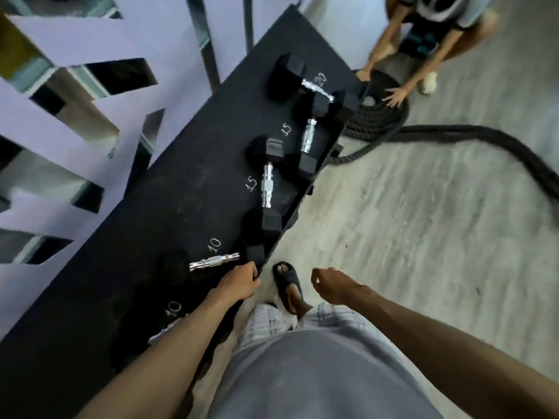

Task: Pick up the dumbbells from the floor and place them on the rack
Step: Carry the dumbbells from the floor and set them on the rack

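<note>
Left hand point(239, 282) on rack point(136, 237) edge, fingers point(253, 275) curled

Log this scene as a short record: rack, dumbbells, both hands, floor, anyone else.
rack: black shelf, marked 20, 15, 15, 10, 10
dumbbells: five on the rack; one 10 dumbbell just beyond the left hand
left hand: at the rack's front edge, fingers curled; grip hidden
right hand: loosely curled, holds nothing
floor: no dumbbell seen on it; battle rope lies across it
other person: crouched, hands on the rope's coil
</note>
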`<move>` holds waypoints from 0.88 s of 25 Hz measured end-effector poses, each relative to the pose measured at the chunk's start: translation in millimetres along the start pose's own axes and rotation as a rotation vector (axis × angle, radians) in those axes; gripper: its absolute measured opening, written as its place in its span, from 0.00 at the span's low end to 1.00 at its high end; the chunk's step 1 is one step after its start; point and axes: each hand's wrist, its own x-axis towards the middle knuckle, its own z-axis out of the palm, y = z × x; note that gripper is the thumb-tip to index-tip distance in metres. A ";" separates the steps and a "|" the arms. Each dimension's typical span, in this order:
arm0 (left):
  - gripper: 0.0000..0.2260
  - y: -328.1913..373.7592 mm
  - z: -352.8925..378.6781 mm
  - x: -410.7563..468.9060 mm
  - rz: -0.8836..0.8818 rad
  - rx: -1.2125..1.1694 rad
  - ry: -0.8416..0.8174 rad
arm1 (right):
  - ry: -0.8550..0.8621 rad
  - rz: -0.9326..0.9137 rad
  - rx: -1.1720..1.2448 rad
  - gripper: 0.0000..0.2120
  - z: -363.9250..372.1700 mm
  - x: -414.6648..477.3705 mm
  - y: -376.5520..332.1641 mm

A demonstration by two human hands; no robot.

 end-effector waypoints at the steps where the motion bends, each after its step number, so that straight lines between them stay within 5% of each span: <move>1: 0.11 7.7 9.1 1.5 0.034 0.042 -0.044 | 0.004 0.065 0.048 0.12 17.1 -17.0 10.8; 14: 0.03 123.2 128.7 -4.3 0.468 0.676 -0.411 | 0.242 0.664 0.675 0.11 223.6 -201.4 56.1; 22: 0.08 212.1 255.7 -69.5 0.668 1.084 -0.487 | 0.475 0.893 1.120 0.11 342.7 -296.1 68.6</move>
